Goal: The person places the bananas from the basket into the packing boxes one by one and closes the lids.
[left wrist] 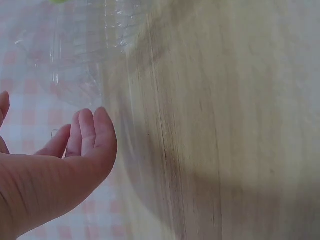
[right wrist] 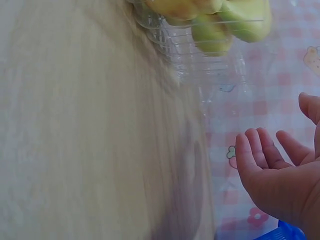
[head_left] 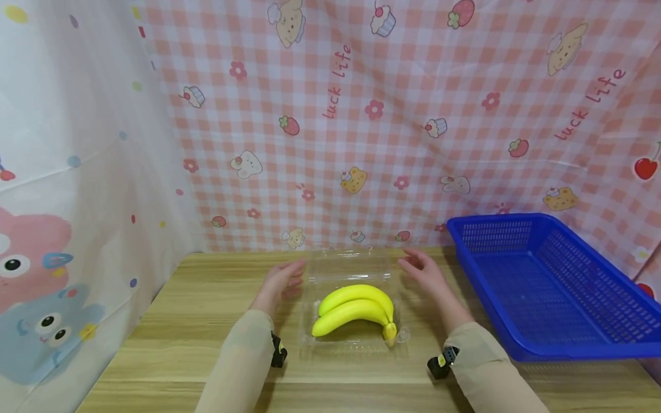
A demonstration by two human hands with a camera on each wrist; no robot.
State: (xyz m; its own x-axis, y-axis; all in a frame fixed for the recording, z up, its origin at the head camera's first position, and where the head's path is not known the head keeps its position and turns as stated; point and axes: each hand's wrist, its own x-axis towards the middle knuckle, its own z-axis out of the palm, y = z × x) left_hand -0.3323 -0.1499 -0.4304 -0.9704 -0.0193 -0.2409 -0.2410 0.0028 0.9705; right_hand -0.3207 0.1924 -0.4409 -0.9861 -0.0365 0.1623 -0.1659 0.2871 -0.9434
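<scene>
A clear plastic clamshell box [head_left: 351, 346] lies on the table with its lid [head_left: 348, 265] raised at the back. Inside rests a bunch of yellow bananas [head_left: 356, 310], its stem toward the right front corner. My left hand [head_left: 281, 281] is just left of the lid, fingers loosely bent and holding nothing; the left wrist view shows the hand [left wrist: 75, 160] apart from the plastic. On the other side, my right hand [head_left: 426, 275] is held beside the lid with relaxed fingers and nothing in them. In the right wrist view the hand [right wrist: 280, 175] has its palm turned up.
A blue plastic basket [head_left: 485, 304] with mesh walls stands to the right on the wooden table [head_left: 170, 332]. Behind the table hangs a pink checked cloth [head_left: 310, 149], and a white printed cloth [head_left: 103, 172] hangs at the left.
</scene>
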